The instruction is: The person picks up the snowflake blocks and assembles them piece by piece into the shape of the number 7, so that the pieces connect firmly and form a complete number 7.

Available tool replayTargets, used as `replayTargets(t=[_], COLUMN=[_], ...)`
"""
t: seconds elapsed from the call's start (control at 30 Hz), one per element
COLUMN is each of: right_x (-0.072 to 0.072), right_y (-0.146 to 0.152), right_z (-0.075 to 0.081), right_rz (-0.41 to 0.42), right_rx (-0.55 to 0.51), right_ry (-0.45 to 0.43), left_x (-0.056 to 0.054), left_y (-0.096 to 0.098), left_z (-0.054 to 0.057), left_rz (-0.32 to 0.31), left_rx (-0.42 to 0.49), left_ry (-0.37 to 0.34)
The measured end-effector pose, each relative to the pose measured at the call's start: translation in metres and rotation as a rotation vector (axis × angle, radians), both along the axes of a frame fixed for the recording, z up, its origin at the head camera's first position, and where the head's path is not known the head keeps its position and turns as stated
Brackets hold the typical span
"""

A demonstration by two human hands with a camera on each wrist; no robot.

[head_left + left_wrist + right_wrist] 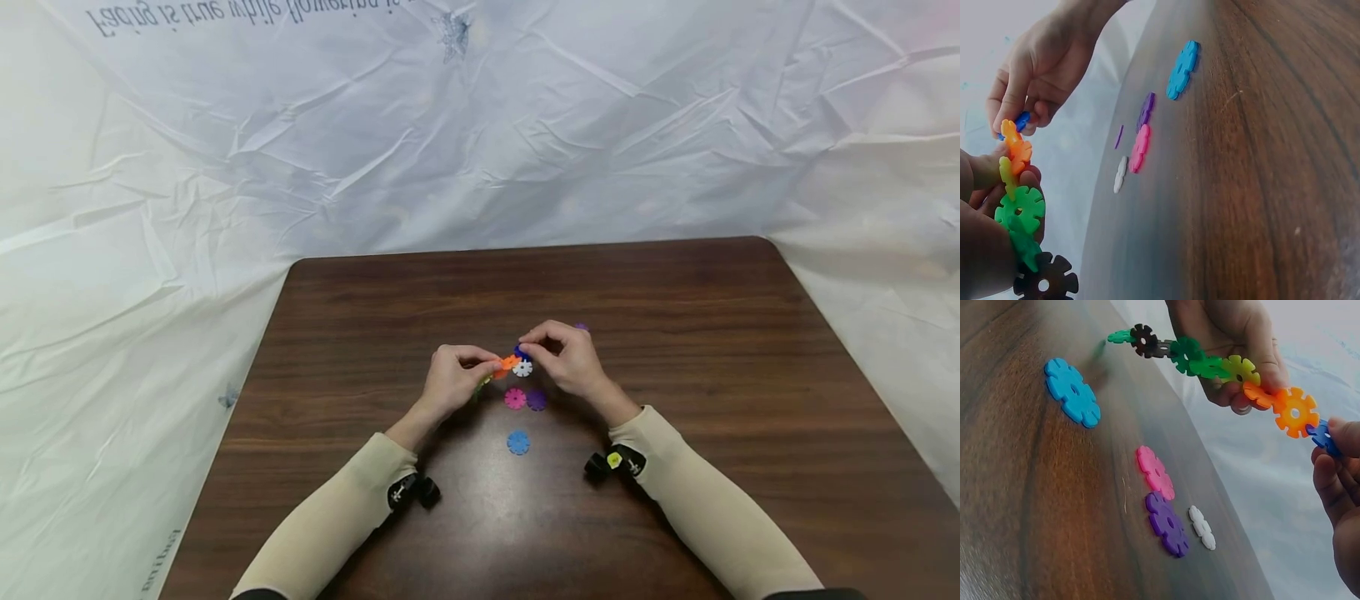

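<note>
Pinching a dark-blue disc between thumb and fingers, the right hand holds it against the rim of the outer orange disc; whether the notches are fully engaged I cannot tell. That orange piece ends a chain of notched discs running back through a second orange one, yellow-green, greens and dark brown to a green disc at the far end. The left hand is closed at the thumb and fingers on the chain by its orange end, probably because a grip close to the joint steadies it better than one farther down, where the string could sag or twist. Both hands take only small holds, which likely leaves the meeting rims in sight.

The chain is raised above the table, about midway between its left and right edges and well apart from the far edge. Loose discs lie flat below: white nearest the hands, then pink and purple side by side, and light blue closest to the near edge. Another purple piece shows partly behind the right hand, toward the far edge. Such placing presumably puts spares within easy reach.
</note>
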State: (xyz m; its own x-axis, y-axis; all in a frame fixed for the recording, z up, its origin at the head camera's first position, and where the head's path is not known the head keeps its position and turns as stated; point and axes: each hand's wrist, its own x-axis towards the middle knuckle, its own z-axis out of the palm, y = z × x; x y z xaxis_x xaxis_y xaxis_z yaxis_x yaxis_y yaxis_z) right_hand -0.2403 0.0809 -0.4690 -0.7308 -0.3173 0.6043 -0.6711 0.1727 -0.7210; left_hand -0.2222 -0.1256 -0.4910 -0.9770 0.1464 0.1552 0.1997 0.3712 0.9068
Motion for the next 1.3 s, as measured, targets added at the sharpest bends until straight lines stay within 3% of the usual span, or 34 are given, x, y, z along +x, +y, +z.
replayTargets(t=[0.17, 0.37, 0.6, 0.67, 0.93, 1.3], right_x=[0.001, 0.002, 0.001, 0.000, -0.021, -0.026], right_y=[-0.003, -0.008, -0.003, -0.002, 0.006, 0.010], right_z=[0.000, 0.002, 0.000, -0.001, -0.033, -0.034], right_rz=[0.005, 0.019, 0.010, 0.004, -0.035, -0.021], right_rx=[-0.050, -0.062, -0.025, -0.013, 0.052, 0.130], right_ry=[0.007, 0.039, 0.031, 0.026, 0.003, -0.071], left_x=[-0.001, -0.001, -0.002, -0.001, -0.004, -0.005], left_y=[0.001, 0.000, 0.001, 0.002, 0.003, 0.002], left_z=[-0.001, -0.004, -0.003, 0.002, -0.001, 0.001], left_rz=[-0.022, -0.019, -0.036, -0.039, -0.067, -0.120], left_rx=[0.046, 0.124, 0.090, 0.079, 0.036, 0.003], left_ry=[0.018, -0.009, -0.066, -0.064, -0.087, -0.176])
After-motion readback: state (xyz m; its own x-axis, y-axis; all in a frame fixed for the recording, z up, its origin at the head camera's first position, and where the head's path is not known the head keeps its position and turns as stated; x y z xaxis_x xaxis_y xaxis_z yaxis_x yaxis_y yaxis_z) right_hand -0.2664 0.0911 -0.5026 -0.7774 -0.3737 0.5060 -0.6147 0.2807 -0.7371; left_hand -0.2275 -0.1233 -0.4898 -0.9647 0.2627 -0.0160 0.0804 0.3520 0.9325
